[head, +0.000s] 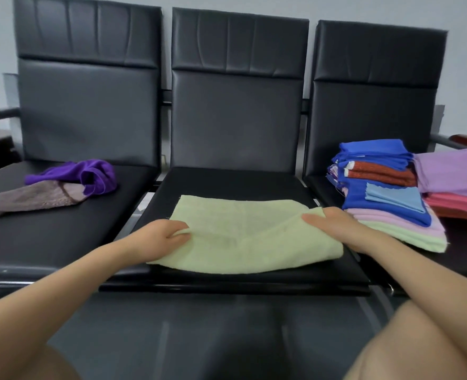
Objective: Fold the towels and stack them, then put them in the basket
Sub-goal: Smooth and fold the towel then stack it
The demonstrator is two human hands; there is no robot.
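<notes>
Two bare forearms reach forward to a pale green towel [243, 237] lying on the middle seat [254, 179]. Left hand [162, 234] and right hand [333, 223] each pinch an end of its doubled near layer, seemingly to keep the edges aligned while folding. Folded towels are stacked [386, 198] on the right seat, unfolded ones [70, 185] wait left; no basket is visible.

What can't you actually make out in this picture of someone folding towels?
- Basket: none shows anywhere in the head view.
- Lilac and pink pile: cut off by the right edge, so its extent is unknown.
- Brownish towel: its left end runs out of frame.
- Right hand: its fingertips are tucked into the green towel.
- Folded stack: the lower layers are covered, so no count is possible.
</notes>
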